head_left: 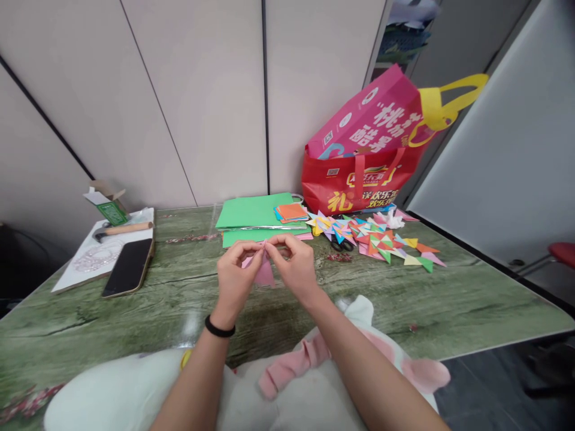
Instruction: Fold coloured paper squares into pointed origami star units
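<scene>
My left hand [236, 269] and my right hand [295, 263] meet at the middle of the table, fingertips pinched close together. Between them they hold a small pink paper [265, 274], its top edge squeezed by both thumbs and fingers and its lower corner hanging free. A black band circles my left wrist. Just beyond my hands lies a stack of green paper [254, 211], with small orange and blue squares [291, 212] on its right end. Folded multicoloured paper stars [381, 241] spread to the right, beside black scissors [342, 245].
A red bag [332, 185] holding a pink box [363, 120] stands at the back right. At left are a phone [129, 267], a hammer [130, 228] and a small green box [112, 211]. A plush toy [278, 401] lies under my forearms.
</scene>
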{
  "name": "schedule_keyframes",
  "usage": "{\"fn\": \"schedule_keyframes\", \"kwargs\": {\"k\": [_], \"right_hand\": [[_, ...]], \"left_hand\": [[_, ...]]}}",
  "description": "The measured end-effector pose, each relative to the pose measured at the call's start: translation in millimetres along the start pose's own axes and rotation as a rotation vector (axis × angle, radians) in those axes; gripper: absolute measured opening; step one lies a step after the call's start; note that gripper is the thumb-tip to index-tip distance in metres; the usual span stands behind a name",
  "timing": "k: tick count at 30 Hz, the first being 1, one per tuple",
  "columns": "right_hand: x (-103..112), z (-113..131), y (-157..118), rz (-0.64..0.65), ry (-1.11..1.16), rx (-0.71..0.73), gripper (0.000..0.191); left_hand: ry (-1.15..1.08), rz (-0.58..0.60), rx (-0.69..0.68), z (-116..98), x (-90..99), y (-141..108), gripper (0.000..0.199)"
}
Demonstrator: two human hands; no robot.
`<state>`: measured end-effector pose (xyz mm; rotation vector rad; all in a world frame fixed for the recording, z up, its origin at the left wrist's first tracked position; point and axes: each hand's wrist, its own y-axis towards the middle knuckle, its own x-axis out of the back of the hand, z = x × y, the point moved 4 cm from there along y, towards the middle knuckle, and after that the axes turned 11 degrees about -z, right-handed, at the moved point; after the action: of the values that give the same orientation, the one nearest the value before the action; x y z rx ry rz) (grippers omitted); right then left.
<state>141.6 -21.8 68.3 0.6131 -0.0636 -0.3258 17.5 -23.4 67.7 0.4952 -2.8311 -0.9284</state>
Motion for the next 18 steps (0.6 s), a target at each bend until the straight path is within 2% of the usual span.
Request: {"fn": "schedule_keyframes", "kwargs": {"k": [12, 14, 18], "right_hand": [[3, -3, 7, 0.125, -0.058, 0.084, 0.009], [3, -5, 8, 0.14, -0.036, 0.04, 0.008], [2, -12, 10, 0.147, 0.135, -0.165, 0.012]], "left_hand": [[0.139, 0.1, -0.141, -1, 3.1, 1, 0.006], [0.134, 0.112, -0.126, -2, 2.3, 1, 0.006], [0.066, 0.111, -0.001, 0, 0.8, 3, 0.006]]}}
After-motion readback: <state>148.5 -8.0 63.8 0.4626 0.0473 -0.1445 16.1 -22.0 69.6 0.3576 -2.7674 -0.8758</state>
